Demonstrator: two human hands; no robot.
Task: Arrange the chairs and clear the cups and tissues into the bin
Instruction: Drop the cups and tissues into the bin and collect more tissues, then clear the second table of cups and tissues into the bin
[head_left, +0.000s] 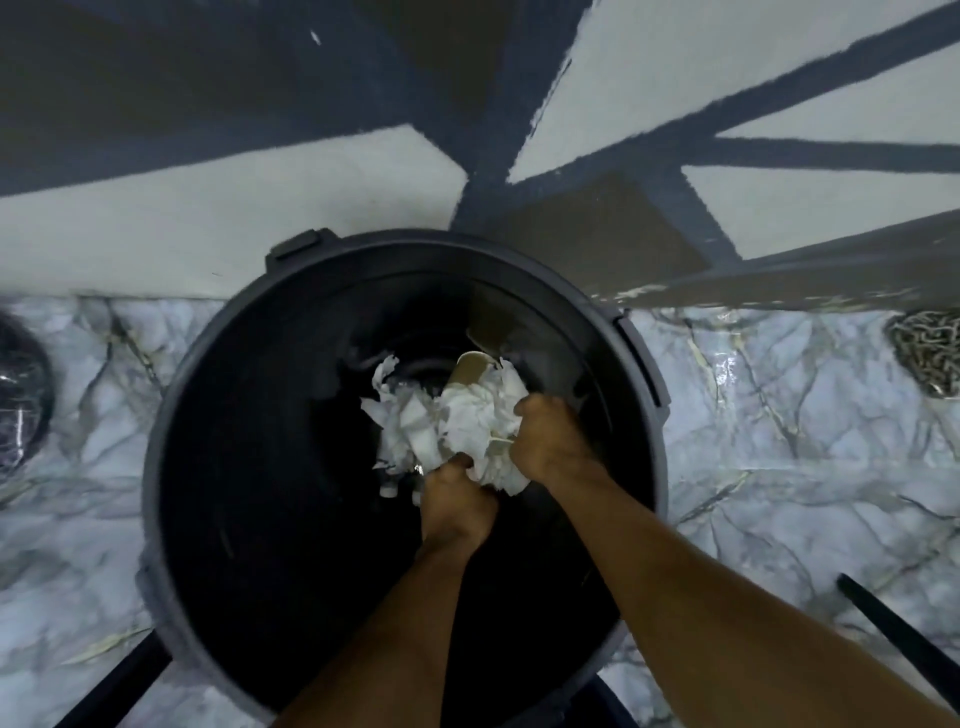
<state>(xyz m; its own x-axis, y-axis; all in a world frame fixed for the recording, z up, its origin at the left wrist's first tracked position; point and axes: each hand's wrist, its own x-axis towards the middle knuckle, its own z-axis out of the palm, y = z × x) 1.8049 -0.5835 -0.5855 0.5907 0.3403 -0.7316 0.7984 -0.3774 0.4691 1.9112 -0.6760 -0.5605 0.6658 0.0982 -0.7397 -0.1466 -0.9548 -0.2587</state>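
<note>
Counted: one round dark bin (415, 247), two bare hands, one brown paper cup (467, 371), and one crumpled white wad of tissues (467, 421), likely several sheets but too bunched to number. Also one heap of metal chain (930, 358) far right on the marble floor (779, 441), one dark round thing (21, 379) cut off at the left edge, and one black bar (904, 639) slanting at lower right.

Bin seen from straight above, far rim close to the painted wall (208, 218), floor showing on both sides. Mouth wide, with plenty of dark open room left of the wad.

Both forearms reaching in over the near rim, side by side. Left hand (457, 499) knuckles up, fingers curled into the wad's lower edge. Right hand (550, 436) clenched round the wad's right side. Cup lying tilted against the top of the tissues, all of it within the bin's mouth.
</note>
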